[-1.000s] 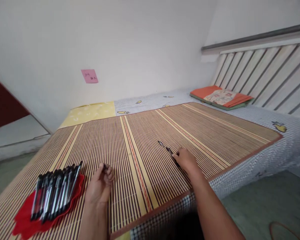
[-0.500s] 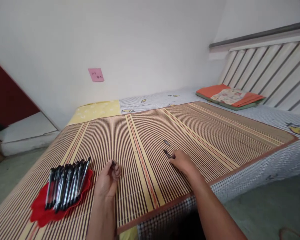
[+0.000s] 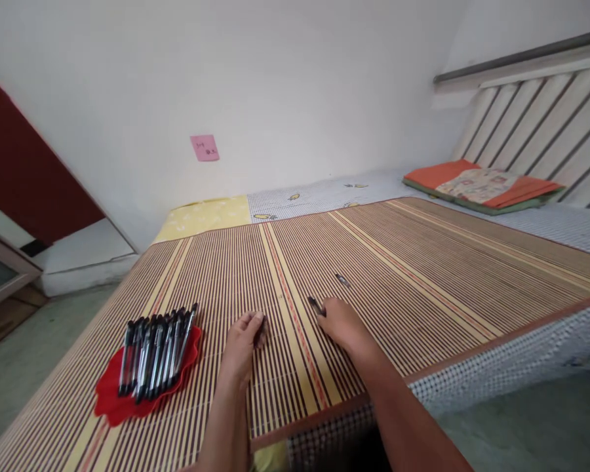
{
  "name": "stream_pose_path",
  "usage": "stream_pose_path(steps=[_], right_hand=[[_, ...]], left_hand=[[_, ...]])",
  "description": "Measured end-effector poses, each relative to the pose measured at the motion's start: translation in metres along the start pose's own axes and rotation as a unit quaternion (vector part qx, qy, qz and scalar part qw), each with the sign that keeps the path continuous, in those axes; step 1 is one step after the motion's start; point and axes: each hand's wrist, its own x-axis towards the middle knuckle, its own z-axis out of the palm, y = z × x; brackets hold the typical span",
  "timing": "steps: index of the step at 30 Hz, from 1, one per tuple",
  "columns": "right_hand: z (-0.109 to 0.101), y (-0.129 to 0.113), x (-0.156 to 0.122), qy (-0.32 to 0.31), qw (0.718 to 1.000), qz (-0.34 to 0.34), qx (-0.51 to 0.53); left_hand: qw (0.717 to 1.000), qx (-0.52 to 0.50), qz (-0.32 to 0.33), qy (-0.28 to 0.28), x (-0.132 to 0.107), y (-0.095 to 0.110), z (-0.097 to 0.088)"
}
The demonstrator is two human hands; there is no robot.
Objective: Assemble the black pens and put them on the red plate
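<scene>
My right hand (image 3: 340, 321) is closed on a pen (image 3: 315, 305), whose black end points away to the upper left over the mat. My left hand (image 3: 248, 334) has its fingers curled around a small black piece (image 3: 263, 322), mostly hidden, possibly a pen cap. Just beyond my right hand, a short clear-and-black pen (image 3: 343, 280) lies on the striped bamboo mat (image 3: 216, 262). To the left of my left hand, several clear pens with black caps (image 3: 157, 354) lie side by side on a red scalloped dish (image 3: 109, 390).
The mat covers a bed with a checked sheet (image 3: 319, 191) and a yellow cloth (image 3: 201, 215). A folded orange cloth (image 3: 535, 189) rests by the white slatted headboard (image 3: 541, 111). A pink note (image 3: 205, 148) is stuck on the wall.
The view has turned slightly left. My right hand has brought the pen leftward, away from the pen on the mat and nearer my left hand, which has turned with its knuckles upward.
</scene>
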Motion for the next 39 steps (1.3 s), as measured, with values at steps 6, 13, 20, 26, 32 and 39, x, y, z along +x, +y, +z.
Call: stream_pose_path(steps=[6, 13, 20, 26, 32, 39], right_hand=[[0.006, -0.033, -0.013, 0.032, 0.991, -0.065, 0.116], [0.022, -0.061, -0.021, -0.02, 0.954, -0.173, 0.244], [-0.011, 0.0, -0.001, 0.005, 1.0, 0.012, 0.0], [0.0, 0.009, 0.004, 0.002, 1.0, 0.01, -0.008], [0.008, -0.013, 0.003, 0.015, 0.956, -0.051, 0.288], [0.017, -0.045, -0.003, -0.048, 0.831, -0.105, 0.544]], left_hand=[[0.997, 0.024, -0.034, -0.065, -0.001, -0.006, 0.011], [0.998, -0.046, -0.052, -0.005, 0.002, -0.017, 0.014], [0.993, -0.118, -0.007, 0.006, 0.004, -0.018, 0.011], [0.994, -0.107, -0.018, 0.007, 0.0, -0.016, 0.015], [0.997, -0.07, -0.022, -0.018, -0.004, -0.022, 0.026], [0.996, -0.074, -0.016, -0.054, -0.005, -0.023, 0.033]])
